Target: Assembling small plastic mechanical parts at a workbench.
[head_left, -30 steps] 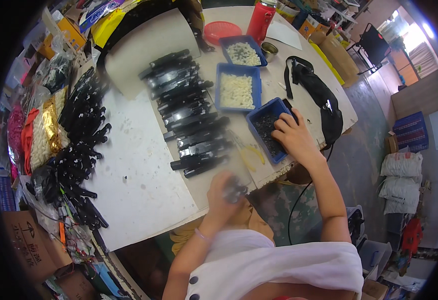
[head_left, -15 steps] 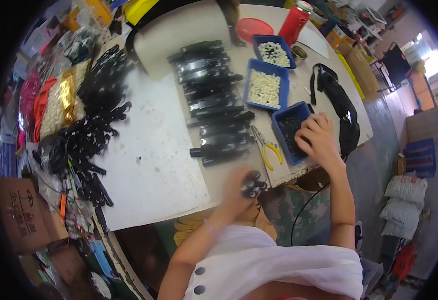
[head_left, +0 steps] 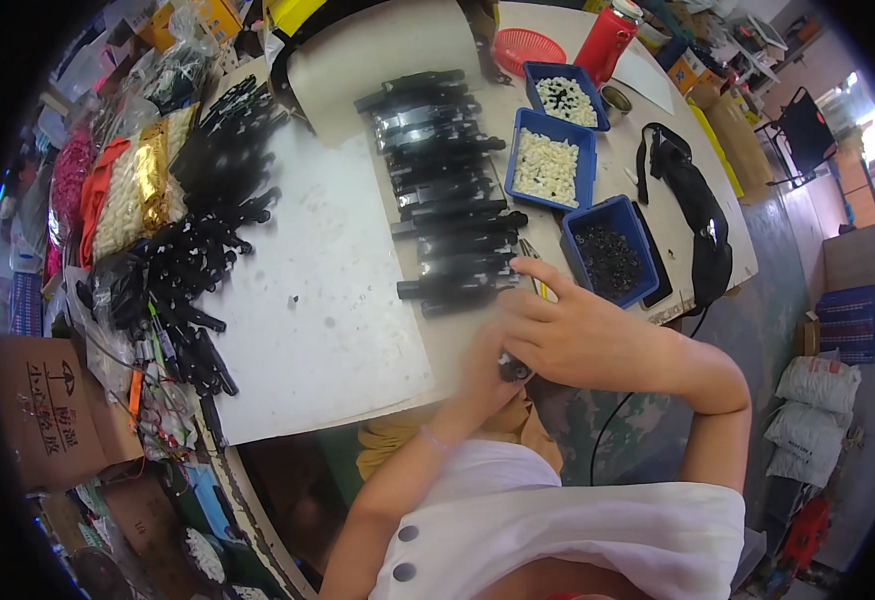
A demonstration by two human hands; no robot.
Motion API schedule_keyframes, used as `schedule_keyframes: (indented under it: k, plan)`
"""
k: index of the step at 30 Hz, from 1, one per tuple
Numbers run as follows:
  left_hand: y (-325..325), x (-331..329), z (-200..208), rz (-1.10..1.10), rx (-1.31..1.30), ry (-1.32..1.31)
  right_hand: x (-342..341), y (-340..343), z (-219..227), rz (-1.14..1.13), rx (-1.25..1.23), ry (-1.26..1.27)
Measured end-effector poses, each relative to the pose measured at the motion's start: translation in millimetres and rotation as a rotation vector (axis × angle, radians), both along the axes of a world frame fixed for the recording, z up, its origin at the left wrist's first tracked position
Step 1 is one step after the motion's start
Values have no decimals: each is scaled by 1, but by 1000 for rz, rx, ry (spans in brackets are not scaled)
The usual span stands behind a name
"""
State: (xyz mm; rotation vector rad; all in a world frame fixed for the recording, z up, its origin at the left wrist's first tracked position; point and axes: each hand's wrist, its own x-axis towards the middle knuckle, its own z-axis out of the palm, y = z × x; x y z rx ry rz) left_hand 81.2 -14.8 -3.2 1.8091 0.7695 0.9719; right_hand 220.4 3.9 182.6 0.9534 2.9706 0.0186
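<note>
My left hand, smeared by motion, is closed round a bundle of black rod-shaped parts at the table's front edge. My right hand reaches over from the right, its fingers curled against the ends of that bundle; whatever it pinches is hidden. Just beyond both hands lies a long row of black rod-shaped parts, grouped side by side. Pliers with yellow handles show only partly behind my right fingers. A blue bin of small black pieces stands right of them.
Two more blue bins hold small white pieces. Behind them are a red basket and a red bottle. A black pouch lies at the right edge. Black parts are heaped left beside a white sheet.
My right hand has left the bin of small black pieces and moved left to the bundle in my left hand. The bin's contents are now uncovered, the pliers mostly covered.
</note>
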Motion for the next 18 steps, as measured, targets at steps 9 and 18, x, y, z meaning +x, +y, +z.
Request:
schedule_keyframes:
  k: [9,18]
  plan:
    - [0,1,-14,12,97,-6,3,-22,-14,-68,169,-30]
    - [0,-1,-2,46,122,-107,13,-38,-31,-292,60,271]
